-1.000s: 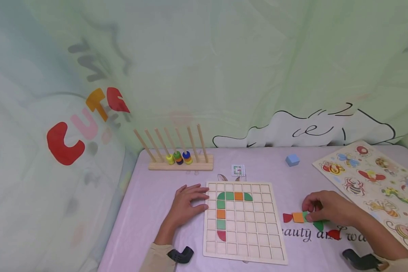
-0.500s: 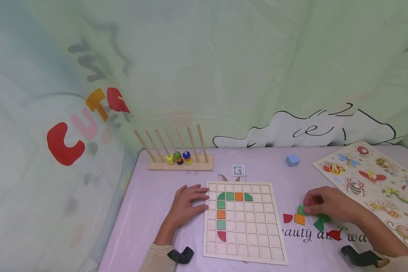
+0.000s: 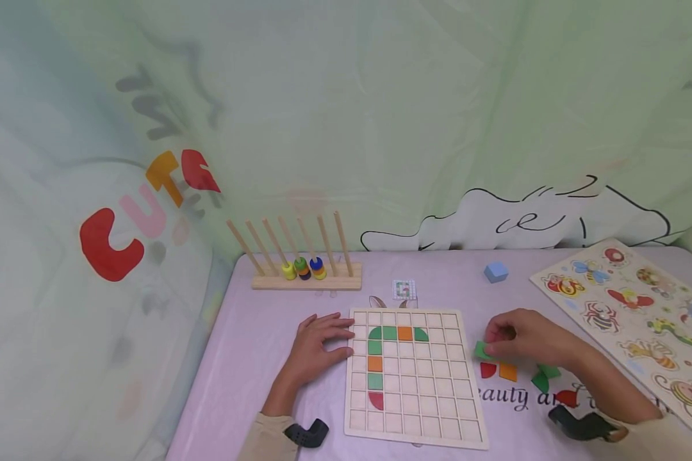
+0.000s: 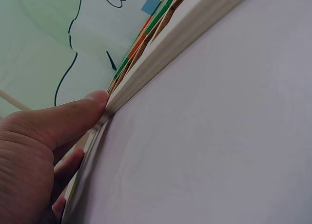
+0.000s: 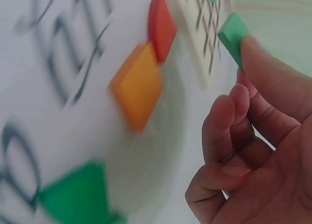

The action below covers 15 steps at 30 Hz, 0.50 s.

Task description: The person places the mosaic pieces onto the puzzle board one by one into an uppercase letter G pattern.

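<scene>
A wooden grid board [image 3: 415,384] lies on the table with green, orange and red tiles set in its cells, in a line along the upper row and down the left side. My left hand [image 3: 321,342] rests at the board's left edge, thumb and fingertips touching its rim [image 4: 141,70]. In my right hand [image 3: 530,339], thumb and finger pinch a green square tile [image 5: 233,36], held above the table just right of the board. Below that hand lie a red quarter-round tile [image 3: 487,370], an orange square tile [image 3: 508,372], green tiles [image 3: 541,382] and another red tile [image 3: 566,397].
Behind the board lies a small pattern card [image 3: 404,289]. A wooden peg rack [image 3: 307,276] with several beads stands at the back left. At the back right are a blue block [image 3: 496,272] and an insect puzzle board [image 3: 628,314].
My right hand has picked the green square tile off the table and carried it left toward the board. The orange tile shifted slightly. My left hand has stayed put.
</scene>
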Tool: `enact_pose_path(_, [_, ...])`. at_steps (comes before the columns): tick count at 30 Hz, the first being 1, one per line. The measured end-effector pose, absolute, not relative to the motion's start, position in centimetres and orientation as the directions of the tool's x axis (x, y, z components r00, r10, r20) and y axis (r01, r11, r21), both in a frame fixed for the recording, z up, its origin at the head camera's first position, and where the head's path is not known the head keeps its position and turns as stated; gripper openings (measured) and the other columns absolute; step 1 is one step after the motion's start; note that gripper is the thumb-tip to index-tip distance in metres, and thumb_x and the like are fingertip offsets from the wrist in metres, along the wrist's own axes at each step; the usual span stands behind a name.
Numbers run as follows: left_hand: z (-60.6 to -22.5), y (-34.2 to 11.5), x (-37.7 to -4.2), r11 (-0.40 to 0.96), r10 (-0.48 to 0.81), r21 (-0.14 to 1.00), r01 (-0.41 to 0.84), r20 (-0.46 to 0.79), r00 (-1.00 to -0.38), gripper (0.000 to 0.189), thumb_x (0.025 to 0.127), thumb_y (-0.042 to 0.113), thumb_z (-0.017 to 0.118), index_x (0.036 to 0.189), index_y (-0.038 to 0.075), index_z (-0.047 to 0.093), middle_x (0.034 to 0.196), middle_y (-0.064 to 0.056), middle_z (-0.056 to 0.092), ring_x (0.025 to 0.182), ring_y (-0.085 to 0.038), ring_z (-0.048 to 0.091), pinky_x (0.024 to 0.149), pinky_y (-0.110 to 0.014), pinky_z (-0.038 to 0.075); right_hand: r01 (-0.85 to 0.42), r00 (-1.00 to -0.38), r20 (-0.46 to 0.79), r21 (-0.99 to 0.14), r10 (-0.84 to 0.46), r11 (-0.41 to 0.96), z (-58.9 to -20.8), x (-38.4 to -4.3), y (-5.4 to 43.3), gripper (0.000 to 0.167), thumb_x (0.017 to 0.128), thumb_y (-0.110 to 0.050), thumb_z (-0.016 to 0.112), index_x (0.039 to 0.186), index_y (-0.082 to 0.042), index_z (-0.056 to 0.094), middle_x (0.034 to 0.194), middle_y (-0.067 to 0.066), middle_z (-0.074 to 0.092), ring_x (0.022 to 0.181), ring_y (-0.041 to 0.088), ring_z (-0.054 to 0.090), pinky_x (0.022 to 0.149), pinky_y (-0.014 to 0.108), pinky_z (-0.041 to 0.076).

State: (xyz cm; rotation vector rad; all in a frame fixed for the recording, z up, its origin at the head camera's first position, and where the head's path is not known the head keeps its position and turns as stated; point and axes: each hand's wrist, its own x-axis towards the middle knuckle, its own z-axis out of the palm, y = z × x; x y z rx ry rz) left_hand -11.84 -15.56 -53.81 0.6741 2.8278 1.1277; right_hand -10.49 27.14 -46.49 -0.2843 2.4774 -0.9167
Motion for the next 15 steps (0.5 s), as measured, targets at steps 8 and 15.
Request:
enact_pose_path(8, [-53.8, -15.6, -11.8, 0.643, 0.397, 0.666, 0.38, 0.134, -0.908, 0.027, 0.087, 0.032, 0.081, 0.113, 0.025, 0.078, 0.136, 0.012, 0.068, 0.143, -0.018, 0.05, 0.124, -0.057, 0.02, -0.075, -0.837, -0.346, -0.696, -0.424, 0.714, -46.3, -10.8, 23.5, 0.021, 0.086, -0.035, 0.082, 0.088, -0.018, 0.069, 0.073, -0.003, 0.06, 0.072, 0.014, 0.056, 0.058, 0.023, 0.044])
enact_pose_path(15, [-53.7, -15.6, -11.8, 0.642, 0.404, 0.66, 0.391, 0.142, -0.904, 0.027, 0.087, 0.032, 0.081, 0.113, 0.024, 0.078, 0.136, 0.011, 0.068, 0.143, -0.019, 0.05, 0.124, -0.058, 0.021, -0.099, -0.823, -0.327, -0.723, -0.465, 0.684, -45.7, -10.3, 20.1, 0.017, 0.083, -0.029, 0.084, 0.084, -0.018, 0.07, 0.073, -0.004, 0.058, 0.077, 0.015, 0.053, 0.062, 0.024, 0.041])
